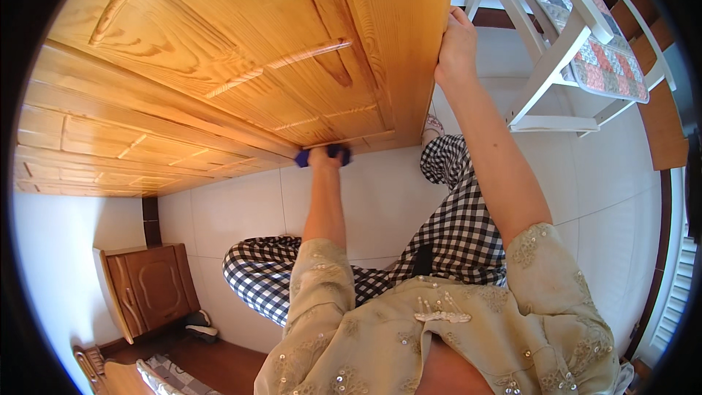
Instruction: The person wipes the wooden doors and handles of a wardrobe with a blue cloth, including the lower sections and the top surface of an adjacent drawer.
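Note:
A large panelled cabinet of varnished yellow wood [263, 66] stands before me. My left hand [324, 158] is closed on a dark blue cloth [301, 158] and presses it against the low part of the cabinet front, near the floor; both look slightly blurred. My right hand [459, 46] is up at the cabinet's right side edge, its fingers curled around the edge, some of them hidden behind it.
White chairs [548, 82] with a patchwork cushion [609, 68] stand at the right. A small brown wooden cabinet [156, 288] is at the lower left, with a shoe [201, 326] beside it. Pale tiles [236, 203] cover the floor.

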A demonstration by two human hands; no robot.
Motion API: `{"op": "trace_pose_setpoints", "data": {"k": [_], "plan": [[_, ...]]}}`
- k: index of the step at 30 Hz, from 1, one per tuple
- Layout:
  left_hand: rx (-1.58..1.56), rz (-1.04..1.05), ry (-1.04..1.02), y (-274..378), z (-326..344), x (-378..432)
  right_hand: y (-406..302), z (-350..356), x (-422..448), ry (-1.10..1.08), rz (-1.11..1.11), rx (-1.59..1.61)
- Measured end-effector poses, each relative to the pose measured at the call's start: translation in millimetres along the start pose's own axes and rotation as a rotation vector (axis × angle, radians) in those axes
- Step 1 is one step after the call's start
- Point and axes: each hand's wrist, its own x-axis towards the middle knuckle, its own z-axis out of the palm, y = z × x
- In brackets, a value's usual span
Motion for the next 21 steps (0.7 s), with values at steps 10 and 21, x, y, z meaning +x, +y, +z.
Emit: {"op": "trace_pose_setpoints", "data": {"k": [10, 21], "plan": [[-0.275, -0.412, -0.246, -6.8, -3.1, -13.0, -8.4, -4.0, -3.2, -0.036, -0.018, -0.116], [-0.097, -0.258, -0.08, 1.8, -43.6, 45.6, 3.7, 7.0, -3.4, -0.008, 0.031, 0.022]]}}
